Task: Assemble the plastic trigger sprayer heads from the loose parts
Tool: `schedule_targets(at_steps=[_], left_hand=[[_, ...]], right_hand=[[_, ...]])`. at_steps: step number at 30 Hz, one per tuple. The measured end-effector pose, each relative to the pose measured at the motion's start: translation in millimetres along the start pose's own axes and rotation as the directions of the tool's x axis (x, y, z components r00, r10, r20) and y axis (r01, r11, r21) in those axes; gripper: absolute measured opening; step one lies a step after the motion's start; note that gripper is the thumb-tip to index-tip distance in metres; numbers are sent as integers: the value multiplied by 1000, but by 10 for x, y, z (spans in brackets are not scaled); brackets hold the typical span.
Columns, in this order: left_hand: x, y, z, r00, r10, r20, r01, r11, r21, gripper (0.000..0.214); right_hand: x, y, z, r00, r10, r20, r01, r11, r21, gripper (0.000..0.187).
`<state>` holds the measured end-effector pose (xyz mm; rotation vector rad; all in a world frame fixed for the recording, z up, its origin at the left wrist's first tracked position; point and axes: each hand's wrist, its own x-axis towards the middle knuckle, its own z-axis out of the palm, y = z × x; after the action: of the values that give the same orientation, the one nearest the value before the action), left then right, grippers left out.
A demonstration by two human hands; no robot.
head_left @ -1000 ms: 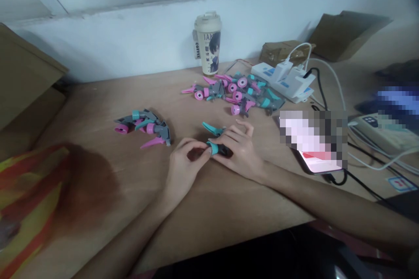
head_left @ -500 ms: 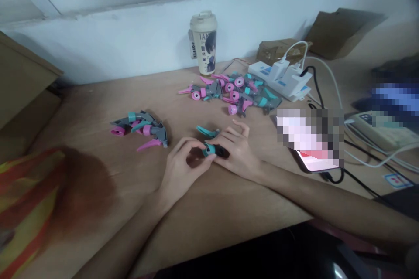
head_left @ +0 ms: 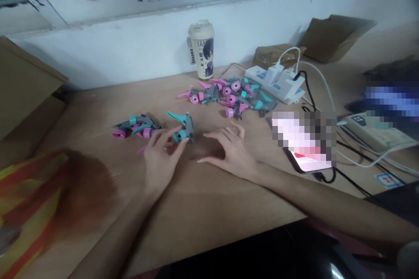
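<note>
Between the thumb and fingers of my left hand (head_left: 162, 159) is a grey trigger sprayer head (head_left: 189, 127) with a teal lever and a teal round cap. It is held just above the table, to the right of a small group of similar grey sprayer heads (head_left: 147, 132) with pink and teal parts. My left hand partly covers that group. My right hand (head_left: 234, 150) rests on the table to the right, thumb and fingers apart, holding nothing. Farther back lies a larger pile of pink, teal and grey sprayer heads (head_left: 231, 99).
Behind the pile stand a lidded coffee cup (head_left: 204, 54) and a white power strip (head_left: 281, 85) with plugged-in cables. A phone (head_left: 303, 144) lies right of my right hand. Cardboard (head_left: 26, 83) stands at the left, above a red-and-yellow bag (head_left: 29, 205).
My left hand has carried the teal-capped sprayer head leftward, out of my right hand, toward the small group. My right hand has let go and opened. The view has shifted slightly.
</note>
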<state>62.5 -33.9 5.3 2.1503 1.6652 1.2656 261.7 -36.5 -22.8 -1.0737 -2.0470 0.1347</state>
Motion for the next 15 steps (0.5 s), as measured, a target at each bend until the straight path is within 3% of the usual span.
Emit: schedule_targets(at_steps=[4, 9, 11, 15], left_hand=[[179, -215, -162, 982, 41, -186, -10, 986, 169, 33], [339, -534, -324, 925, -57, -376, 151, 963, 225, 38], [368, -636, -358, 917, -123, -378, 208, 959, 193, 35], [402, -721, -372, 930, -250, -269, 306, 933, 191, 34]], right_hand=[[-11, 24, 12, 999, 32, -10, -32, 999, -22, 47], [-10, 17, -4, 999, 51, 15, -50, 998, -37, 43], [-12, 13, -7, 999, 48, 22, -47, 998, -41, 42], [-15, 19, -2, 999, 38, 22, -37, 998, -45, 39]])
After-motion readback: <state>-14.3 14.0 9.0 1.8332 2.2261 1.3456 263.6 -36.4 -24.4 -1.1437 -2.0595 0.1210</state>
